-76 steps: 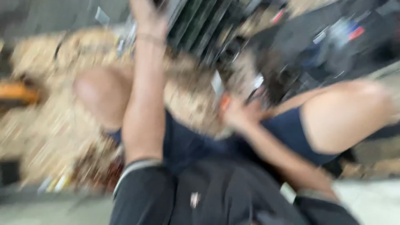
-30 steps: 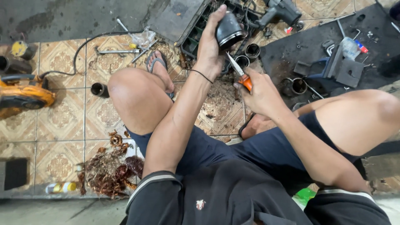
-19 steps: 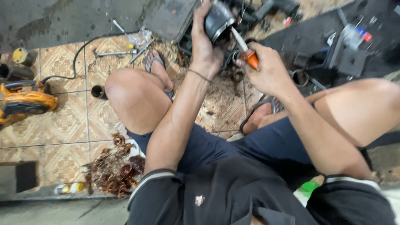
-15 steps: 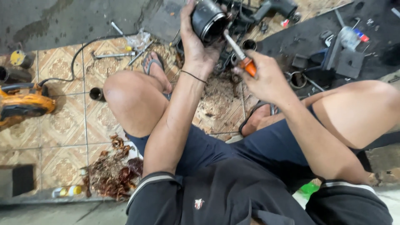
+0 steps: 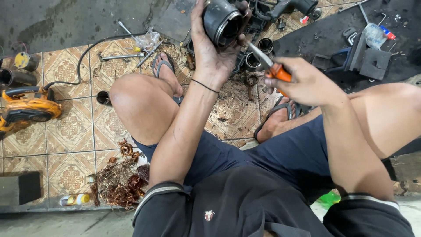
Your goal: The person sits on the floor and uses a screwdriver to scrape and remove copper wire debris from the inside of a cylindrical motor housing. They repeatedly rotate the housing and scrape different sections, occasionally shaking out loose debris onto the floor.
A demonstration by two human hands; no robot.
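My left hand (image 5: 209,57) is raised and grips a dark, round metal motor housing (image 5: 221,23) with its open end turned to the right. My right hand (image 5: 302,81) holds orange-handled pliers (image 5: 268,63), whose metal jaws point up-left at the lower rim of the housing. I sit on the floor with my knees bent. Both feet wear sandals and rest on the patterned tiles.
A heap of stripped copper wire (image 5: 119,177) lies by my left thigh. An orange power tool (image 5: 27,109) sits at far left with a black cable. Metal cylinders (image 5: 258,52), a drill (image 5: 289,6), a plastic bottle (image 5: 373,33) and loose tools crowd the floor ahead.
My left hand has kept the housing raised and tilted it. The pliers stayed at its rim while the view steadied after a blur.
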